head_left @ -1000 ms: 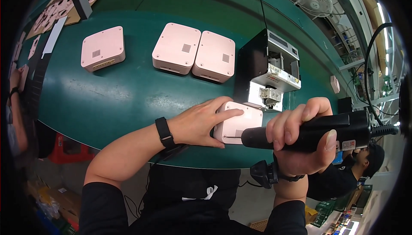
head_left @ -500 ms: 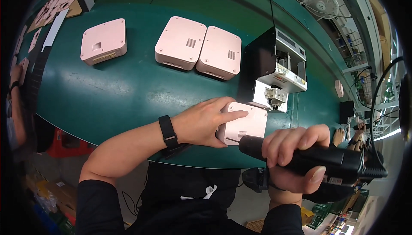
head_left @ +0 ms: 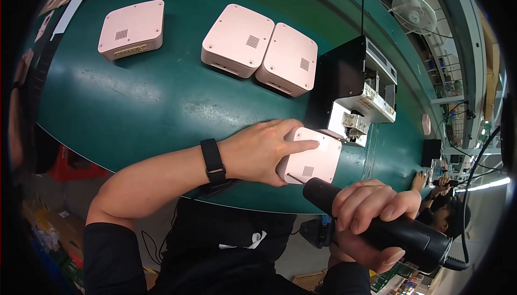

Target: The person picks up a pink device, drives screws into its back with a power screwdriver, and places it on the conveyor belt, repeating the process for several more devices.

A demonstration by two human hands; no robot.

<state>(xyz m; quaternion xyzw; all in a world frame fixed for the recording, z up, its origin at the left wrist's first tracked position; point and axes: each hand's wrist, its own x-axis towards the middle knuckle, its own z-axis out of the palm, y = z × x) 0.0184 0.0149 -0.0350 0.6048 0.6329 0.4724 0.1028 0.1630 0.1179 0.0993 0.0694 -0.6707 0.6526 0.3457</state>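
Note:
A pale pink square box [head_left: 325,157] with rounded corners and a small slotted vent lies near the bench's front edge. My left hand [head_left: 257,152] grips its left side, the index finger stretched across its top face. In my right hand [head_left: 371,209] is a black corded electric screwdriver [head_left: 417,239], held at a slant with the fingers wrapped round its body. Its thin bit reaches the hole at the box's near left corner; whether a screw sits there is hidden. Just behind the box stands a black and silver screw feeder [head_left: 344,77].
Two similar pink boxes [head_left: 239,39] [head_left: 288,58] rest side by side farther back on the green bench [head_left: 177,90]. Another pink box [head_left: 132,28] sits at the far left. A fan [head_left: 413,13] is at the upper right, and another person [head_left: 449,214] works at the right.
My view has shifted, so the bench things appear moved. The screwdriver's rear end has dropped lower, while its bit stays at the same corner. My left hand keeps its grip on the box.

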